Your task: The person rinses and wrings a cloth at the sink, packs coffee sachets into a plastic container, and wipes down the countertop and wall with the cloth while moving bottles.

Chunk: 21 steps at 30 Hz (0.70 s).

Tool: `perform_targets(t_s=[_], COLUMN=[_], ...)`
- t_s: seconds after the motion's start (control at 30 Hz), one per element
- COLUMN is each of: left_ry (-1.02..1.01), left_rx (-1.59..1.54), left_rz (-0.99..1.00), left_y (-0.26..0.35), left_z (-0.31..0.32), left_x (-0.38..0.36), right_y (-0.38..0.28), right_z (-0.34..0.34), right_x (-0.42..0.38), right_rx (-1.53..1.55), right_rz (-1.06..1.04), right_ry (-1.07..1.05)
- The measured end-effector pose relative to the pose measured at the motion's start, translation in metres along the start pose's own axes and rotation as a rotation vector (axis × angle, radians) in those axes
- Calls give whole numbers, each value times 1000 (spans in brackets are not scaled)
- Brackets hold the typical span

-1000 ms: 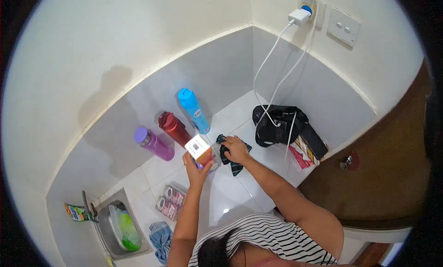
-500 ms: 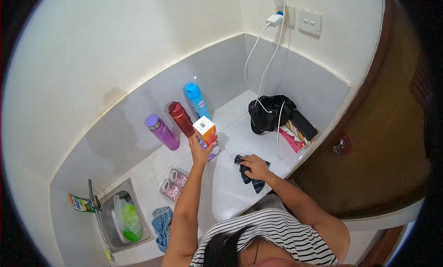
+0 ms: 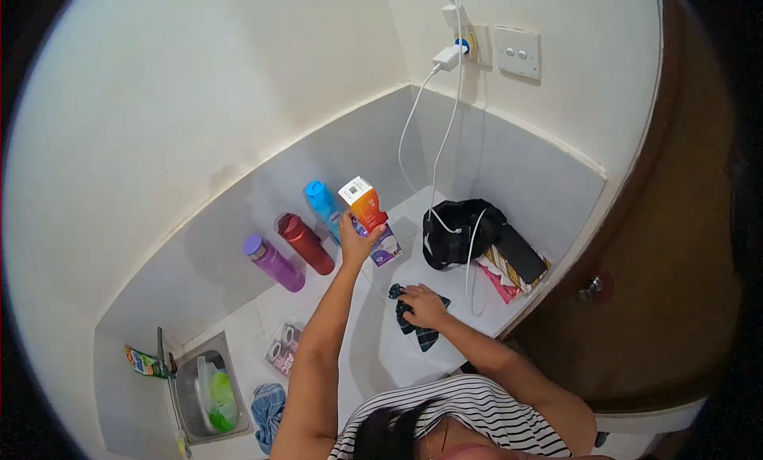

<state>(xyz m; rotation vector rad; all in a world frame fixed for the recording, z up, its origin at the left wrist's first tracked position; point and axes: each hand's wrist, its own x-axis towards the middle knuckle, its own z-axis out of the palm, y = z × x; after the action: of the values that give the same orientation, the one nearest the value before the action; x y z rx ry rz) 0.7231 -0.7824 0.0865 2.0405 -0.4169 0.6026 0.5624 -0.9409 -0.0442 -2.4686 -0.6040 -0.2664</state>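
Observation:
An orange box with a white end (image 3: 364,202) is held up in my left hand (image 3: 359,239), fingers wrapped round its lower part. Beside and below it a purple and white box (image 3: 386,248) stands on the counter. My right hand (image 3: 424,306) presses on a dark checked cloth (image 3: 420,333) lying on the white counter, its fingers partly over the cloth. To the left of the held box stand a blue bottle (image 3: 323,207), a red bottle (image 3: 306,244) and a purple bottle (image 3: 275,264).
A black bag (image 3: 457,233) and a black phone-like object (image 3: 520,253) lie at the right, with white cables (image 3: 457,110) from the wall socket. At the left are mugs in a pack (image 3: 282,350), a blue cloth (image 3: 269,412) and a sink (image 3: 189,396).
The view has shifted. My left hand with the orange box has moved right, away from the red bottle, in front of the blue bottle. My right hand stays on the cloth.

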Motion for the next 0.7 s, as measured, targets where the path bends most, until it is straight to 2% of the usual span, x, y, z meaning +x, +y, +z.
perform_targets(t_s=[0.17,0.23,0.37,0.43,0.57,0.6,0.67,0.7], left_ry=[76,-3,16,2,21,17,158,142], left_rx=[39,53,-7,20,-20,-25,-54,-43], left_rz=[4,-126,-52,-32,150,144,85,89], left_y=[-29,-33,-51,-49,-45,-41,-35,-33], left_z=[55,75,132,160,211,221,236,240], left_x=[49,71,110,123,131,130,125,124], right_y=[10,10,16,19,15,15,15,16], right_z=[-2,-10,-4,-4,-11,-12,-11,-11], right_x=[9,15,20,20,25,25,28,29], right_rx=[49,60,47,43,58,66,31,37], right_rz=[-19,-17,-8,29,52,55,85,94], right_ry=[-2,-7,81,-19,-13,15,-4,-23])
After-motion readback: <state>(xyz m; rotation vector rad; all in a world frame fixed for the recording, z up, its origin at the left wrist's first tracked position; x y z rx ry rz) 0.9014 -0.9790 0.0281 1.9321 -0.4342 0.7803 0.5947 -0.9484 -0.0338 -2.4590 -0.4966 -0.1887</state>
